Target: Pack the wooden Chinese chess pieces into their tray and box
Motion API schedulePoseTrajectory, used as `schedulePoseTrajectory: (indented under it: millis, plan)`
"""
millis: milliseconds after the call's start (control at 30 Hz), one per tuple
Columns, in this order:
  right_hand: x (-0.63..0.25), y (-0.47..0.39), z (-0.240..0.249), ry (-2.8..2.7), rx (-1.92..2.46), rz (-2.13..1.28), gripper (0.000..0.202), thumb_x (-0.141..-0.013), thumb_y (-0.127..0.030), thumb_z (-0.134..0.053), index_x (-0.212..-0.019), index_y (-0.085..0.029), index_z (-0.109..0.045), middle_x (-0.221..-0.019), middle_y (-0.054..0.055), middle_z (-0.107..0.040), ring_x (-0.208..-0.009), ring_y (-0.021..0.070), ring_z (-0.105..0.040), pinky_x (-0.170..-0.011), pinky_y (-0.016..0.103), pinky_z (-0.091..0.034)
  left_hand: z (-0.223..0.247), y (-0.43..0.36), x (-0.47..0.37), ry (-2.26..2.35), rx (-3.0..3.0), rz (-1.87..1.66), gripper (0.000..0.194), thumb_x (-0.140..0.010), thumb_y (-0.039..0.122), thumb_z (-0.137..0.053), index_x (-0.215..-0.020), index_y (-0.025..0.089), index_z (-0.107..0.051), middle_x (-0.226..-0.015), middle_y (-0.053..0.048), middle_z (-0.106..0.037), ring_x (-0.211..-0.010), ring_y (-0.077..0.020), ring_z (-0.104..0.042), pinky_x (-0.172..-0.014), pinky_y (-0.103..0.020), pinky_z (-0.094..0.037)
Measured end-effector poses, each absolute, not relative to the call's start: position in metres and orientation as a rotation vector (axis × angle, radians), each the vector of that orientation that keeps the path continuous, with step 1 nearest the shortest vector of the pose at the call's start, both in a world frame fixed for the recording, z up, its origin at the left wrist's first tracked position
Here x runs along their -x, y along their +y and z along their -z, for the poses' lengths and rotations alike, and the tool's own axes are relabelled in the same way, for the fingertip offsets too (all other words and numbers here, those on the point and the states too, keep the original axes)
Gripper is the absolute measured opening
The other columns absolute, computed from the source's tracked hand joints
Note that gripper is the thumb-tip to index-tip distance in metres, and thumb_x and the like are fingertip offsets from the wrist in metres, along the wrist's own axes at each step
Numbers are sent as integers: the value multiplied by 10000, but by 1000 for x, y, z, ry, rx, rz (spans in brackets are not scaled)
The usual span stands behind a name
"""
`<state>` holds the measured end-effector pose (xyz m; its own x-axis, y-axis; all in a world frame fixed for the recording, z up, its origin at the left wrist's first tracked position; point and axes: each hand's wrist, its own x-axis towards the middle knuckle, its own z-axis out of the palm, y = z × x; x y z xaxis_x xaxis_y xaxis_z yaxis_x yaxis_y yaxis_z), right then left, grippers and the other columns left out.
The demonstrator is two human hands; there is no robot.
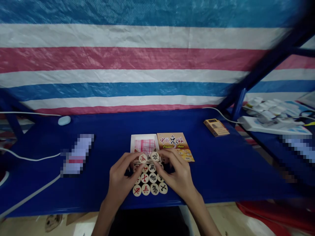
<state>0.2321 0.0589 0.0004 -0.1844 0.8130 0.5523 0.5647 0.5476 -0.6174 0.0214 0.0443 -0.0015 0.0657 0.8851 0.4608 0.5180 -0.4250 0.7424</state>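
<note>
Between the fingertips of my left hand [123,173] is a round Chinese chess piece with a red character [142,158]. My right hand [177,172] pinches a chess piece with a black character [155,156], close beside the red one. Below them, rows of more chess pieces [145,189] stand on the blue surface, red characters to the left and black to the right; my fingers partly cover them. Behind my hands lies an open white box [133,140] with a folded pink-lined sheet [146,146] in it. Its brown Chinese chess lid [172,137] lies to the right.
A small tan box [216,127] sits at the right on the blue table [221,170]. To the left are a blurred phone [80,152], a white cable [31,193] and a pale rounded case [64,120]. A white power strip [273,126] with plugs lies at the far right, beyond a blue frame bar.
</note>
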Motion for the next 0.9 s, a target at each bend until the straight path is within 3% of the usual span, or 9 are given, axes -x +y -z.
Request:
schedulePoseTrajectory:
  millis: [133, 300, 633, 900]
  plan:
    - [-231, 53, 5, -1936, 1105, -340, 326, -887, -191, -679, -1208, -238, -640, -1080, 58, -691, -963, 197, -670, -826, 349, -576, 5, 39, -19, 1362, -2044, -1261, 327, -921, 196, -685, -1235, 287, -667, -1003, -12, -686, -696, -98, -597, -677, -257, -542]
    - [-233, 48, 5, -1962, 1093, -349, 372, -896, -186, -674, -1258, -251, -626, -1116, 59, -700, -996, 205, -681, -867, 371, -586, 5, 36, -17, 1357, -2132, -1273, 350, -907, 190, -701, -1239, 291, -665, -1058, -22, -700, -762, -124, -636, -711, -282, -557]
    - [-231, 50, 3, -1961, 1039, -360, 376, -888, -180, -677, -1252, -269, -641, -1135, 50, -718, -1037, 204, -694, -877, 371, -596, 7, 42, -18, 1390, -2132, -1294, 245, -851, 246, -779, -1066, 261, -662, -951, -7, -703, -750, -150, -596, -707, -321, -511]
    - [-231, 47, 1, -1989, 998, -377, 452, -884, -161, -691, -1311, -282, -609, -1108, 38, -718, -1004, 181, -694, -868, 352, -592, 5, 41, -18, 1330, -2195, -1231, 340, -887, 233, -749, -1209, 289, -657, -940, -1, -707, -776, -155, -587, -732, -328, -502]
